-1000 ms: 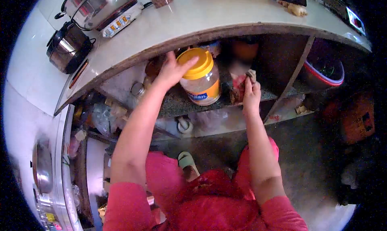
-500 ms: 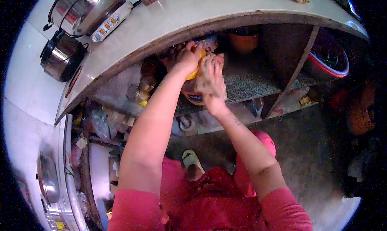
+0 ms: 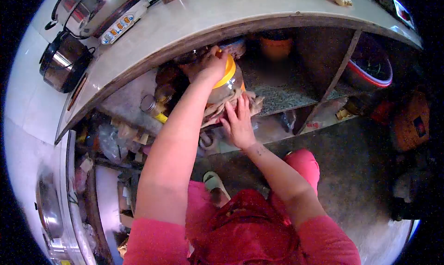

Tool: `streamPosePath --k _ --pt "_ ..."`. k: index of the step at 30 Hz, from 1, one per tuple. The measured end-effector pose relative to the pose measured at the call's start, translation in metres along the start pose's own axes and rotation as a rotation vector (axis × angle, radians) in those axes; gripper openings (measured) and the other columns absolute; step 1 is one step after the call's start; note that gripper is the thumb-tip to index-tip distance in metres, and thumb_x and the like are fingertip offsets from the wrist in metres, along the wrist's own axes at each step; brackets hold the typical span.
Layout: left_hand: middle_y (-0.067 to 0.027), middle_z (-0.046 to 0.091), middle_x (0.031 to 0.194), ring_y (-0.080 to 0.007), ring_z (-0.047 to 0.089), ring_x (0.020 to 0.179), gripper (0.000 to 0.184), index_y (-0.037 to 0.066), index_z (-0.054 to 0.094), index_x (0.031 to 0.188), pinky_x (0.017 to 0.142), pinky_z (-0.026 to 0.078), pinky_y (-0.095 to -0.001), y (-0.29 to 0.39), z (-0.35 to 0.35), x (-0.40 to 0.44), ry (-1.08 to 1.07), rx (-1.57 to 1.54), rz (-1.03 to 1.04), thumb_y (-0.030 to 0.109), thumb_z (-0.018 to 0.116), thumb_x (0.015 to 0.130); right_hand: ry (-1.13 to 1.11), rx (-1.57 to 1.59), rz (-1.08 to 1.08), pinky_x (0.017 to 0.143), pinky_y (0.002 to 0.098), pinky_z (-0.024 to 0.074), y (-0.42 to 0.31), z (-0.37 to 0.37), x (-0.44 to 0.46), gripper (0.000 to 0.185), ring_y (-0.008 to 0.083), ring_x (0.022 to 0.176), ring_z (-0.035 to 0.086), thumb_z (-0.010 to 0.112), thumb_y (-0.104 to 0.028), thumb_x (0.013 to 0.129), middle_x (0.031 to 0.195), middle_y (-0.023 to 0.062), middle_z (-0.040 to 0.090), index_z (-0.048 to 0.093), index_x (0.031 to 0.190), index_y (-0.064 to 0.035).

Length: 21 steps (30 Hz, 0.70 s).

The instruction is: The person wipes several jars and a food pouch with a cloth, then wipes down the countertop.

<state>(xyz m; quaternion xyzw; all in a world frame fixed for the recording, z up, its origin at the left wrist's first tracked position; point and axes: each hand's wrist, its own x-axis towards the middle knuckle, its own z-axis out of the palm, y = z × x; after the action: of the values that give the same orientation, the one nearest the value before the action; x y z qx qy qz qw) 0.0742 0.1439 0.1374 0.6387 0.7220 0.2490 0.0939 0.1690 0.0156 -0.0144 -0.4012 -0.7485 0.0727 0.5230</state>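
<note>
Below countertop (image 3: 203, 15): left grip (image 3: 214, 69) around jar (image 3: 226, 89) (contents unclear), right grip (image 3: 239, 126) splayed on cloth (image 3: 215, 112)

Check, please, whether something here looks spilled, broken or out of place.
Nothing clearly stands out: no definite spill or break shows. The cloth is bunched against the jar beneath the right hand's fingers; small faults could hide in dim spots.

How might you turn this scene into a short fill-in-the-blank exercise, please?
The left hand is on the jar, whose lid is coloured ____.
The right hand, on the cloth, is ____ (higher or lower) in the picture than the left.
The black-and-silver appliance is toward the picture's ____ (left or right) edge.

Missing words: yellow; lower; left.
</note>
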Motion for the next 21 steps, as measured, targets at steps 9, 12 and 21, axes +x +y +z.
streamPosePath --k 9,12,21 --pt "-0.0175 0.049 0.136 -0.0349 0.046 0.125 0.070 0.007 0.039 0.138 0.107 0.034 -0.0397 -0.008 -0.001 -0.001 0.017 0.070 0.011 0.058 0.043 0.091 0.027 0.220 0.099 0.114 0.0451 0.0190 0.016 -0.016 0.063 0.075 0.0420 0.139 0.018 0.054 -0.007 0.083 0.151 0.0234 0.015 0.016 0.148 -0.0073" --pt "-0.0189 0.050 0.134 -0.0343 0.047 0.124 0.072 0.004 0.039 0.137 0.106 0.034 -0.0392 -0.004 0.000 -0.003 0.024 -0.021 -0.001 0.058 0.043 0.091 0.079 0.290 0.083 0.113 0.0411 0.0229 0.025 -0.013 0.060 0.074 0.0373 0.138 0.023 0.053 -0.006 0.083 0.150 0.0215 0.022 0.016 0.148 -0.0060" --pt "-0.0194 0.050 0.134 -0.0338 0.048 0.124 0.072 0.001 0.040 0.137 0.105 0.036 -0.0380 -0.003 0.000 -0.004 0.056 0.032 0.016 0.057 0.043 0.091 -0.005 0.205 0.177 0.114 0.0445 0.0128 0.000 -0.004 0.000 0.071 0.0400 0.140 0.016 0.049 -0.007 0.088 0.149 0.0275 0.016 0.011 0.147 0.0012"
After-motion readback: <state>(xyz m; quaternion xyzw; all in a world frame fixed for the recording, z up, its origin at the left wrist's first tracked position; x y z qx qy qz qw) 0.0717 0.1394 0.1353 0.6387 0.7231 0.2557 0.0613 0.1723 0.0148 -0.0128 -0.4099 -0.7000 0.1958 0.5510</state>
